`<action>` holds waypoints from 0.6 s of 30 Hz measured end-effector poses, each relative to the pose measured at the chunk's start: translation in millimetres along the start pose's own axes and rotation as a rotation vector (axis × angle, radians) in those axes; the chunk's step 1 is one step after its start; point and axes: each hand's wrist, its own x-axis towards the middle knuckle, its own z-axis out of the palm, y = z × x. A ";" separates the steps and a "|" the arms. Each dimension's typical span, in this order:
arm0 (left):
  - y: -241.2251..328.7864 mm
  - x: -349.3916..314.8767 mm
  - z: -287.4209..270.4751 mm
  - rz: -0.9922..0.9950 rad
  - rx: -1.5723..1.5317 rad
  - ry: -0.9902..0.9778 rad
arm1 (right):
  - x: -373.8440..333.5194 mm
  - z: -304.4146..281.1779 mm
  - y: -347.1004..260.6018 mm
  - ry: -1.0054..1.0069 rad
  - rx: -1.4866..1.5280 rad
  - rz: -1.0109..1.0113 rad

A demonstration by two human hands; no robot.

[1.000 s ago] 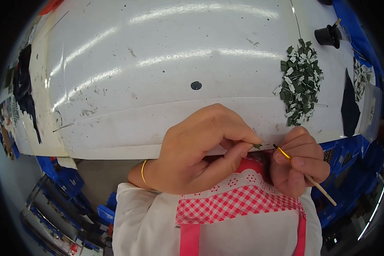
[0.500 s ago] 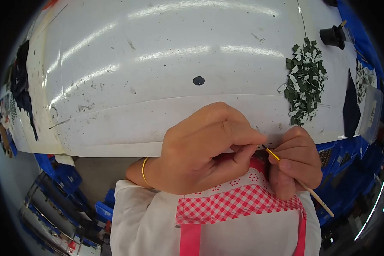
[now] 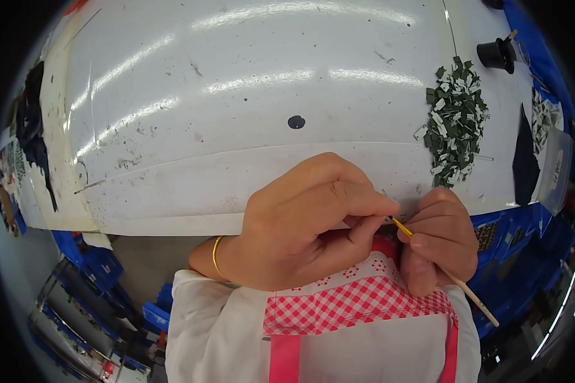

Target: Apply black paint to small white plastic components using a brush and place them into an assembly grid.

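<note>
Right, I count two hands, one thin stick. My right hand (image 3: 439,239) is curled tight around the stick (image 3: 442,271), its yellow tip meeting my left hand's (image 3: 303,223) pinched fingertips (image 3: 378,216); what they pinch is hidden.

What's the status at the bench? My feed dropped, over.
Left hand pinching something too small to identify at its fingertips. Right hand holds thin yellow-tipped stick, tip at left fingertips. Pile of small green pieces on white table, clear of both hands.
</note>
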 end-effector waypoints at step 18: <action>6.2 3.5 -1.0 -0.035 -0.086 0.017 | 52.9 -102.2 -6.8 0.497 -0.193 0.181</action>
